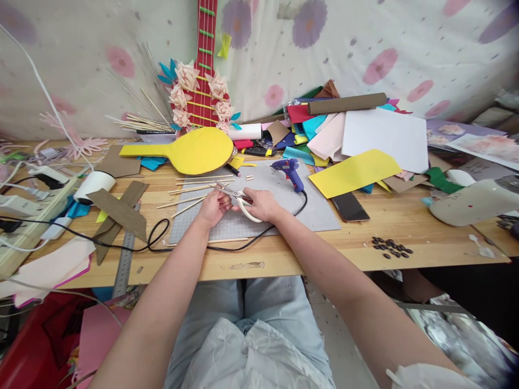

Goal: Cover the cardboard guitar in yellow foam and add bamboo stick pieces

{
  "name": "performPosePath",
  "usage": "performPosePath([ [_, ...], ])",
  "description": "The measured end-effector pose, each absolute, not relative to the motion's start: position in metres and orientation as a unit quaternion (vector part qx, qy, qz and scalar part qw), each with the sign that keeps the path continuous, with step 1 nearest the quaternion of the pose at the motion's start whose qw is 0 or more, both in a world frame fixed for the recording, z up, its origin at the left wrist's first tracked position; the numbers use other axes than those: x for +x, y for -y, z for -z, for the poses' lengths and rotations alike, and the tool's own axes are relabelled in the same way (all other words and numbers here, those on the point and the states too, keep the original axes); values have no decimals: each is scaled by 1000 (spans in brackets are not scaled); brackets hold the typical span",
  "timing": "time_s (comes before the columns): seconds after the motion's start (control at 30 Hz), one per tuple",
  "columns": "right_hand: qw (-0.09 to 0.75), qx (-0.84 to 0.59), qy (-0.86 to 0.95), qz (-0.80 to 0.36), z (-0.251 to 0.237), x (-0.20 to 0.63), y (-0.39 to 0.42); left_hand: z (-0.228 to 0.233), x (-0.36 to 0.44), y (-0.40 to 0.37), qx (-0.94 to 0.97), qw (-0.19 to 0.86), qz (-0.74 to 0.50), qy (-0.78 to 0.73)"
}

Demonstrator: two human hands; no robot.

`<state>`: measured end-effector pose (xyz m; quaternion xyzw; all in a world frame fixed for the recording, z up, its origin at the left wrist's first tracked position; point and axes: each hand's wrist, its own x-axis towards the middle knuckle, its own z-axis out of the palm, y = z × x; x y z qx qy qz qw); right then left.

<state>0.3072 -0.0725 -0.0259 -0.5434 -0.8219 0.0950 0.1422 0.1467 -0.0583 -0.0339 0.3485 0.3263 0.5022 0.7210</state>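
My right hand (263, 205) grips a pair of scissors (245, 209) by the white handles, with the blades pointing left. Close beside the blades is my left hand (215, 208), its fingers closed in a pinch; what they hold, if anything, is too small to make out. Both hands are over a grey cutting mat (320, 213). Several thin wooden sticks (187, 207) lie left of my left hand, partly on the mat. Behind my right hand a blue glue gun (290, 172) rests on the mat, its black cable running forward and left.
A yellow paddle-shaped piece (203, 151) lies behind the sticks, below a red flower-trimmed guitar-like craft (206, 92). To the right are a yellow sheet (357, 173), a phone (351, 206) and small black discs (390, 247). A metal ruler (124, 265) and brown strips (117, 213) lie left.
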Motion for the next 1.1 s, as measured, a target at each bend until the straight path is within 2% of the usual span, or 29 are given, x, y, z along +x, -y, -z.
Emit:
performPosePath([
  [0.2, 122, -580, 803, -59, 28, 305, 71, 35, 146, 58, 366, 717, -503, -315],
  [0.7, 148, -554, 816, -78, 27, 298, 74, 38, 146, 55, 348, 713, -515, -325],
  [0.93, 130, -584, 799, -57, 33, 298, 71, 36, 145, 56, 352, 724, -508, -307],
  [1.1, 153, -621, 766, -63, 31, 308, 67, 34, 144, 56, 352, 718, -532, -277],
])
